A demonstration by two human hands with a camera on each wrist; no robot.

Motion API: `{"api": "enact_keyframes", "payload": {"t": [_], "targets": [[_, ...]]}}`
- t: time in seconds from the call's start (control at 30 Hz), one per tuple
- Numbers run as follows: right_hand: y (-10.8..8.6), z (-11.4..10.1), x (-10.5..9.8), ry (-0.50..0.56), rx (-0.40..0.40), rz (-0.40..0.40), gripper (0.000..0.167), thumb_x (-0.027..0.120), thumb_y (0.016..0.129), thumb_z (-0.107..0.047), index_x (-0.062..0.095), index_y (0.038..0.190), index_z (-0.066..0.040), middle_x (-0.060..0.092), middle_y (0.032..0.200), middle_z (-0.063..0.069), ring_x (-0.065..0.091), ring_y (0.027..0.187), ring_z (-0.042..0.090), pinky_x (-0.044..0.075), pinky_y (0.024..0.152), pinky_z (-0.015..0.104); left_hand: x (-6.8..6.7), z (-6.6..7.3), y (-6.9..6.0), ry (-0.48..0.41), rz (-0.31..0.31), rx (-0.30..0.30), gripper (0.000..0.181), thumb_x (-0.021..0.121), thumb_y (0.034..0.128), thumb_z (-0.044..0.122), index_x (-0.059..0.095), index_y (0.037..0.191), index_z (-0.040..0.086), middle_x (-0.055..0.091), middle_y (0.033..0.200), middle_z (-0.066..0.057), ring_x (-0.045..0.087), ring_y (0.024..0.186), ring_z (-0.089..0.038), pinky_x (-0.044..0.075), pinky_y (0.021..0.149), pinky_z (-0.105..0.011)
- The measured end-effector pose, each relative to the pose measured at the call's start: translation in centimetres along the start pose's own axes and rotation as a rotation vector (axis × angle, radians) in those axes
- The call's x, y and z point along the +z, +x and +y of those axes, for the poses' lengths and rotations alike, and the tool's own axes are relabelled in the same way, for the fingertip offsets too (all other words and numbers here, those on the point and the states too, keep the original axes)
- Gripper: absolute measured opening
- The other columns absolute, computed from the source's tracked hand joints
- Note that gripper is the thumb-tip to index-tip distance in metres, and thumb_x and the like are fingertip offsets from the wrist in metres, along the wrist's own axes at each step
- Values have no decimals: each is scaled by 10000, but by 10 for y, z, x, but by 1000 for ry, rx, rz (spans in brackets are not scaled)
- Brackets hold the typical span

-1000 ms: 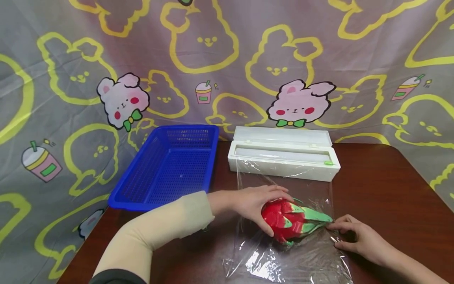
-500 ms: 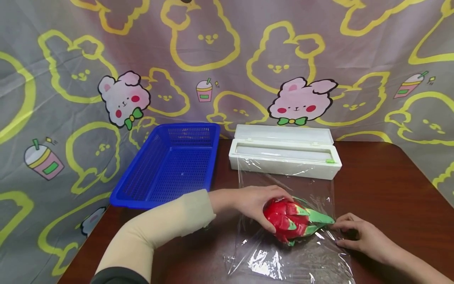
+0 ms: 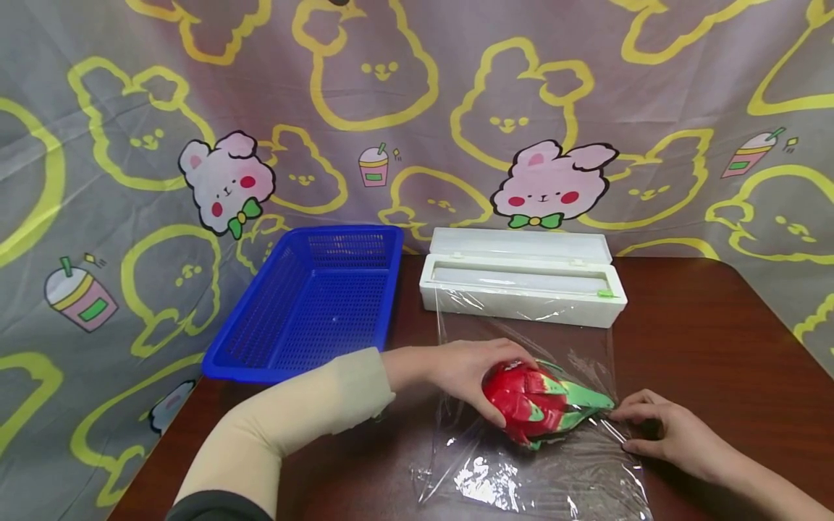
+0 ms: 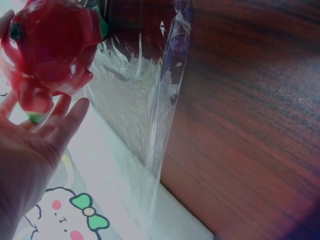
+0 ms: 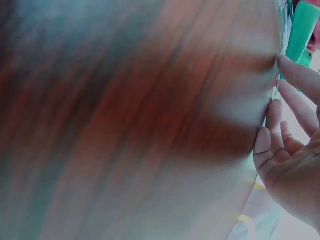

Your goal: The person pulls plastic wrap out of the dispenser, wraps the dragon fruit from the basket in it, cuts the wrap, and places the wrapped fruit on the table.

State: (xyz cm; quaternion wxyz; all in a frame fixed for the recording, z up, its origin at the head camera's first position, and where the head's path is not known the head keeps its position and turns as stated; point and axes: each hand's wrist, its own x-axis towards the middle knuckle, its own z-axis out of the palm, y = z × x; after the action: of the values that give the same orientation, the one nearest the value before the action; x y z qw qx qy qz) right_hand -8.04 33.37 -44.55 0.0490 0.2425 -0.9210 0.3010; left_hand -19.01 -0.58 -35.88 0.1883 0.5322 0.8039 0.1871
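Note:
A red dragon fruit [image 3: 526,401] with green-tipped scales lies on its side on a sheet of clear plastic wrap [image 3: 541,477]. My left hand [image 3: 465,373] holds its rounded end from the left, thumb in front and fingers over the far side. The left wrist view shows the fruit [image 4: 50,50] close up beside the curved fingers of that hand [image 4: 30,150]. At the wrap's right edge, by the fruit's green tips, my right hand [image 3: 671,438] grips the film with bent fingers. The right wrist view shows its fingers [image 5: 300,75] at that edge, the exact contact partly hidden.
A white wrap dispenser box [image 3: 521,300] stands open behind the fruit, its film drawn forward from the roll. To the left is a blue perforated basket [image 3: 302,376]. Both rest on a dark wooden table [image 3: 691,325] in front of a patterned cloth [image 3: 443,87].
Both hands and the fruit keep nearly the same places. The head view has shifted slightly, and my right thumb sits a touch farther right along the film's edge.

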Motion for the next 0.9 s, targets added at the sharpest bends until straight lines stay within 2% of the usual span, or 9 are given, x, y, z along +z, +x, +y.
{"api": "enact_keyframes", "payload": {"t": [0.2,0.4,0.5,0.6,0.73,0.8,0.9], "targets": [[-2,-3,-7,0,94,-80,294,862,708,-257,742,975,-242,572,968,-168,534,869,-26,453,674,179,3,1,-2,-27,10,3,849,847,688,502,426,1391,280,435,1343,85,424,1197,-8,411,944,-205],[-7,-9,-11,86,16,-95,255,838,751,-198,735,982,-238,605,961,-142,555,863,3,444,678,139,6,3,-2,-18,11,15,862,847,683,510,425,1400,284,381,1424,58,379,1272,-54,406,970,-244],[-8,-15,-17,104,55,-100,253,828,764,-209,732,996,-243,609,964,-133,555,857,8,459,672,155,7,5,-2,-33,-1,26,859,844,691,499,421,1406,282,357,1453,45,355,1299,-74,402,978,-247],[-9,-19,-22,97,72,-54,277,840,745,-186,733,997,-232,618,960,-124,560,857,6,450,678,137,10,8,-1,-39,-24,37,874,842,694,499,403,1416,279,359,1437,71,362,1277,-42,394,974,-217],[-10,-19,-23,82,40,18,323,855,707,-91,733,982,-208,619,951,-129,559,863,-14,413,682,91,14,10,-2,-49,-34,36,889,844,698,491,374,1424,284,392,1379,114,404,1215,1,389,955,-180],[-9,-19,-23,94,25,28,334,852,703,-61,734,982,-201,618,954,-126,557,866,-15,407,679,85,14,10,-2,-69,-34,34,889,848,704,470,366,1427,281,410,1364,121,416,1207,7,393,945,-171],[-9,-19,-23,90,40,26,325,858,703,-94,734,977,-216,615,951,-137,556,860,-18,412,676,86,14,10,-2,-88,-37,32,892,853,704,458,366,1430,279,426,1359,126,413,1218,12,390,948,-167]]}}
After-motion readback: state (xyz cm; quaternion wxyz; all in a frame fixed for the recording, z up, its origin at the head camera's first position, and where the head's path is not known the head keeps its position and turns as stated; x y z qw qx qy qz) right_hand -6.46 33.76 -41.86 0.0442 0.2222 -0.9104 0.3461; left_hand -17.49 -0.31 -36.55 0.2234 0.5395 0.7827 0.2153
